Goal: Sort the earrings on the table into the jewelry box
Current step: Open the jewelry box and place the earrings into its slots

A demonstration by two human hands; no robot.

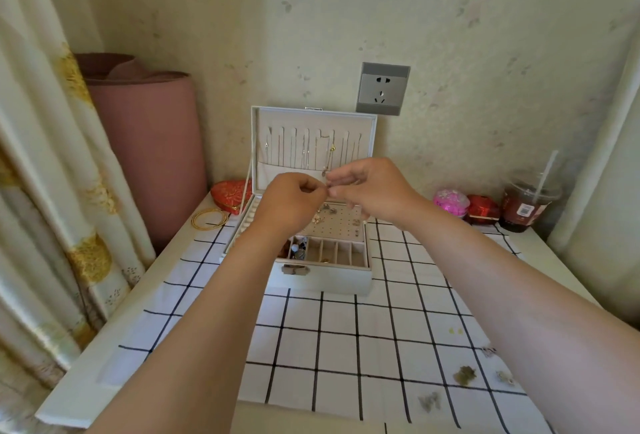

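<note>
White jewelry box [322, 278]: open, lid upright; left part of its tray hidden behind the left forearm; pieces on its peg panel too small to tell apart
Tiny piece [327, 185]: above the box, between the two hands; too small to identify
Loose earrings [465, 374]: on the checked cloth [346, 347], in front of the box and to its right; blurred
Cup [526, 205]: right of the box, by the wall; its label unreadable
Left hand [294, 198]: above the box; fingers curled, fingertips pinching the tiny piece
Right hand [367, 188]: above the box; thumb and forefinger pinching the same piece from the other side
</note>
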